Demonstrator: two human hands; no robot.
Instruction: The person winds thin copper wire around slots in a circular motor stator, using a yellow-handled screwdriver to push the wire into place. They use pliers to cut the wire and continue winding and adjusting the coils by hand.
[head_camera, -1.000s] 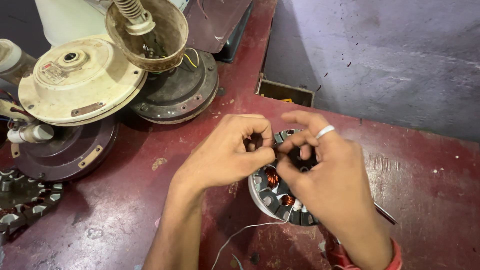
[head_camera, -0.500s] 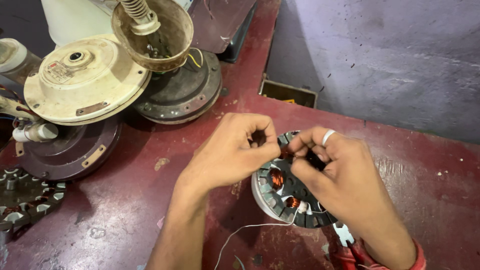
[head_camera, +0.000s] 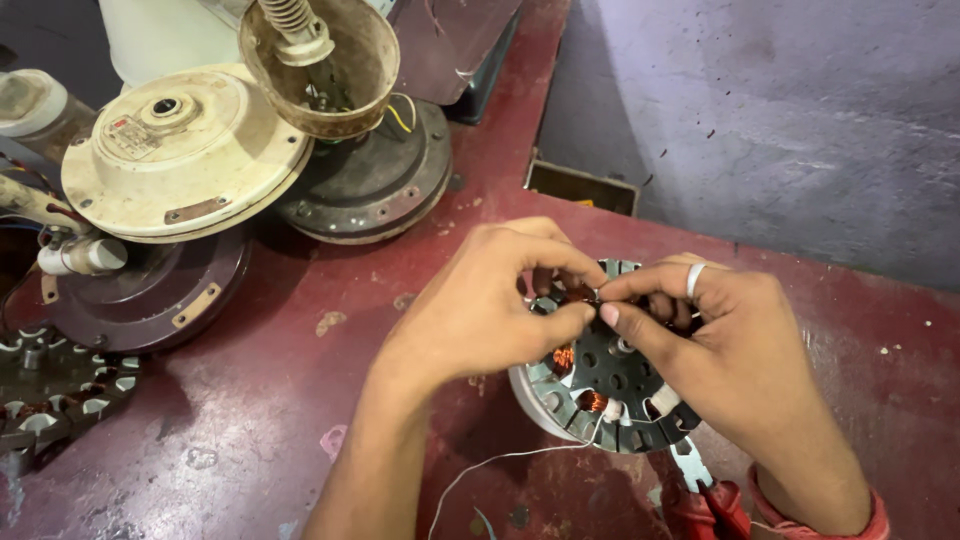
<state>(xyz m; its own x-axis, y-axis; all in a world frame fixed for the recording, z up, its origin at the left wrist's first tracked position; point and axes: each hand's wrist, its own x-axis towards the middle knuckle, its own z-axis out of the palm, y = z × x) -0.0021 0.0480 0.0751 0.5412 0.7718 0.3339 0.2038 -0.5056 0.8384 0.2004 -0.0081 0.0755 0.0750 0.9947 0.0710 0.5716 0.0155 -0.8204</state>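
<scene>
**Fingers pinching fine wire over a motor stator**

Left hand (head_camera: 480, 310) and right hand (head_camera: 720, 345) meet fingertip to fingertip, pinching thin wire above the round stator (head_camera: 600, 385) on the red bench (head_camera: 300, 400), near right. Pulled hard, the copper winding could snap or snag.

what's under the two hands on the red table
A round metal motor core with copper wire coils in its slots lies under the left hand and right hand. A thin white wire trails from it. The hands cover its upper part.
</scene>
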